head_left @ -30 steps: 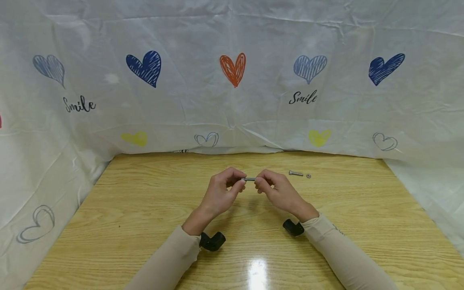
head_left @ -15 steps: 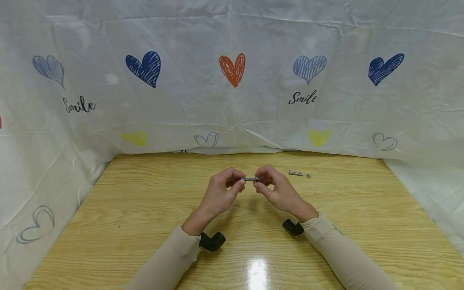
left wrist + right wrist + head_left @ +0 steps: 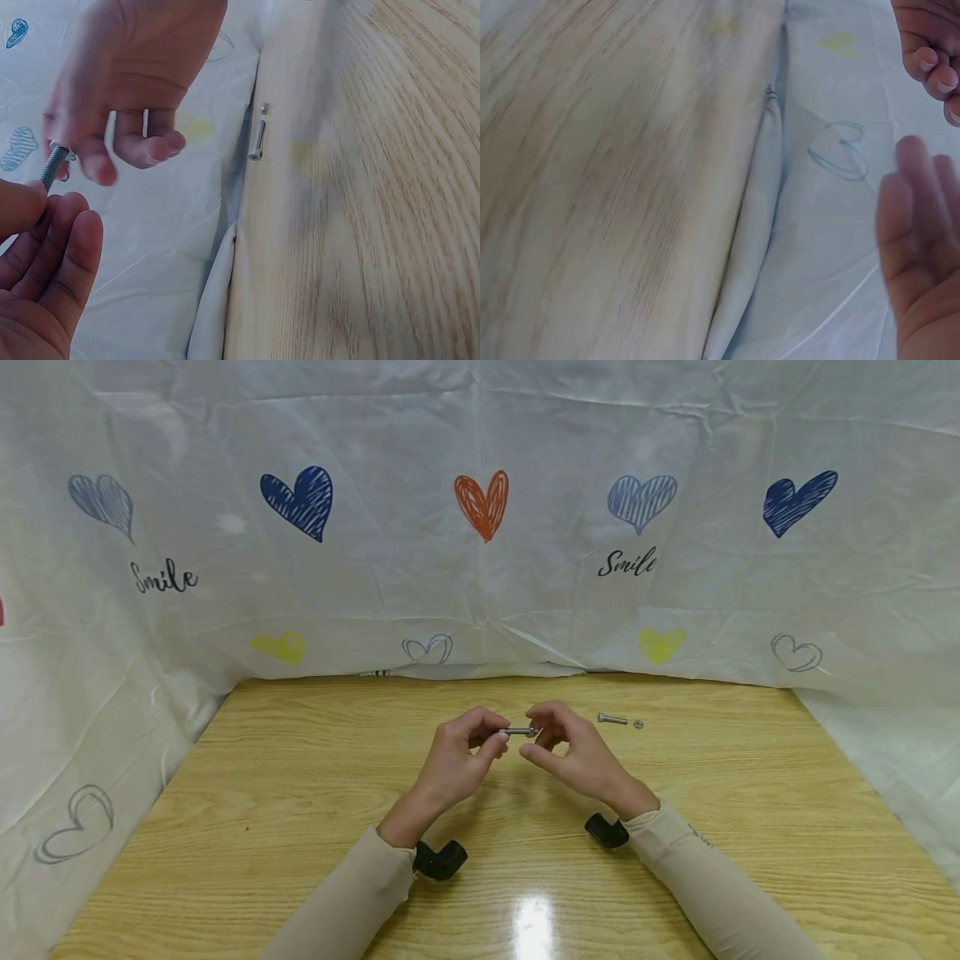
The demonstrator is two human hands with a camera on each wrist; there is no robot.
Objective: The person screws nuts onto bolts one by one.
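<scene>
Above the table, my left hand (image 3: 459, 760) pinches a metal bolt (image 3: 516, 731) between thumb and fingers, its shank lying level and pointing right. A small nut (image 3: 533, 729) sits at the bolt's right end. My right hand (image 3: 579, 758) is around that end, thumb below and index finger above, spread apart. In the left wrist view the threads of the bolt (image 3: 52, 169) show between the two hands, and the left fingers hide its other end. The right wrist view has the right fingers (image 3: 911, 232) extended and somewhat blurred; the bolt is out of sight there.
A second bolt (image 3: 612, 719) lies on the wooden table (image 3: 300, 793) to the right of the hands, with a loose nut (image 3: 638, 724) beside it. A white cloth (image 3: 480, 585) printed with hearts hangs behind the table and along its sides.
My right thumb and fingers have spread from their pinch on the bolt's right end, bringing the nut into view. The left hand and its bolt have stayed in place.
</scene>
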